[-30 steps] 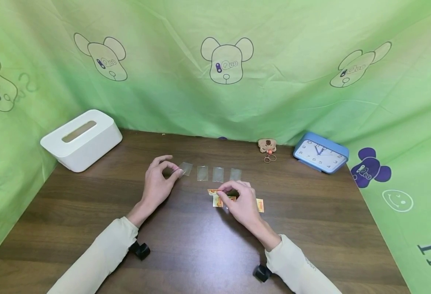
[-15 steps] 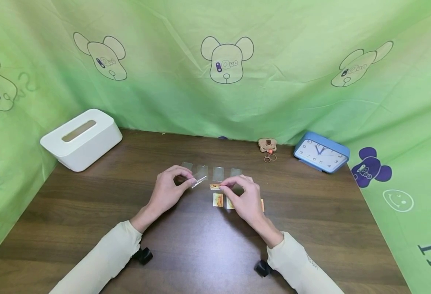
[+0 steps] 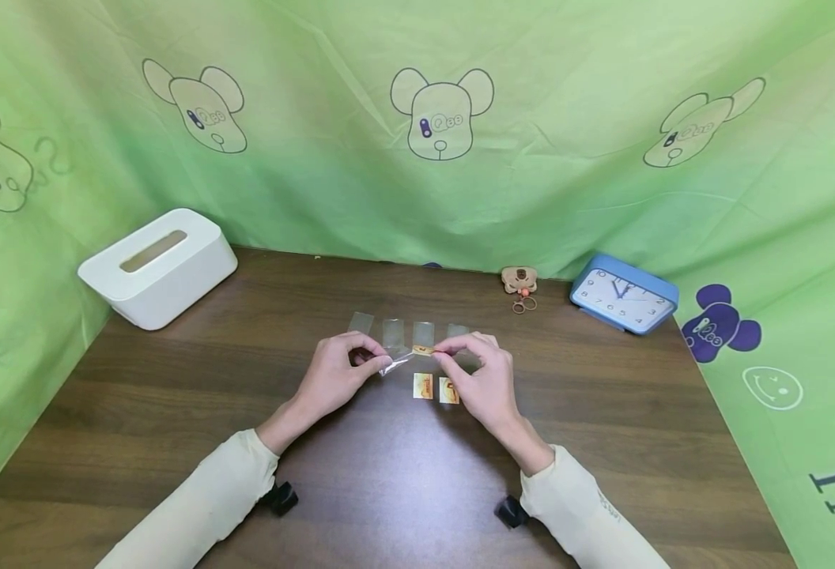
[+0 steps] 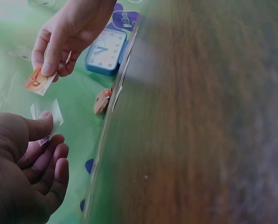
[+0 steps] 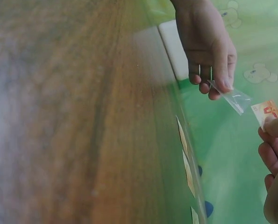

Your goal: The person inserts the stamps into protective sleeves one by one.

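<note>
Between thumb and index finger, my left hand [image 3: 335, 371] pinches a small clear plastic sleeve [image 3: 396, 363]. My right hand [image 3: 485, 383] pinches a small orange-and-yellow card [image 3: 422, 350], its edge turned to the head view. In the left wrist view the sleeve [image 4: 57, 113] stands spread at one end, slightly apart from the card [image 4: 36, 83]. The right wrist view also has a small gap between sleeve [image 5: 239, 99] and card [image 5: 262, 110]. Below the held card, two similar cards lie on the table, a left one [image 3: 423, 386] and a right one [image 3: 449, 390].
Several clear sleeves [image 3: 392, 332] lie in a row behind the hands on the wooden table [image 3: 282, 276]. A white tissue box [image 3: 168, 269] stands at back left. Farther right are a brown bear keychain [image 3: 519, 279] and a blue clock [image 3: 624, 294]. Green cloth [image 3: 318, 174] hangs behind.
My left hand has lifted a sleeve and carried it rightward and nearer. The right hand has raised its card slightly away from me. Sleeve and card are now closer together.
</note>
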{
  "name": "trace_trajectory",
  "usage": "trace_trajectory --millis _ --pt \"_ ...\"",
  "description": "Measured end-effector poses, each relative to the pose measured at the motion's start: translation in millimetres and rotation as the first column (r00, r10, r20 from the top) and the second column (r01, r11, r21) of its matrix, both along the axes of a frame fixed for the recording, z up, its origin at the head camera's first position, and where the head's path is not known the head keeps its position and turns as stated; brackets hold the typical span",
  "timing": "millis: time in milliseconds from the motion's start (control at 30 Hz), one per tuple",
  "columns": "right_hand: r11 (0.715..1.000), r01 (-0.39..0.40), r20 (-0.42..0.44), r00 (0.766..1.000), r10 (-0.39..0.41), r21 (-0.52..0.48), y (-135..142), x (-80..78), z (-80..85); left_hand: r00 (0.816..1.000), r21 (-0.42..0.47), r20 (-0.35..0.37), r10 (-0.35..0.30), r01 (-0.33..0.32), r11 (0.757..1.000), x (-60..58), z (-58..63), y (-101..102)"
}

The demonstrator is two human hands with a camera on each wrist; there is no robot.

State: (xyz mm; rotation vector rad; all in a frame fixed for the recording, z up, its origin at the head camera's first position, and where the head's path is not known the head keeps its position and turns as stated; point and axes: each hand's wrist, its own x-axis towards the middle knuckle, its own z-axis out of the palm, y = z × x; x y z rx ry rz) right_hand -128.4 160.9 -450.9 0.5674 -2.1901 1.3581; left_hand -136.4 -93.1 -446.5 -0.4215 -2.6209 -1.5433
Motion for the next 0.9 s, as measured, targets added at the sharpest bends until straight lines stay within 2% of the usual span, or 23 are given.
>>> trace_trajectory --millis 900 --pt "0.999 0.006 0.013 1.0 -0.006 0.031 -4.9 -0.5 1.8 0.999 0.01 0.015 -0.033 0.032 0.999 3.6 1.9 2.4"
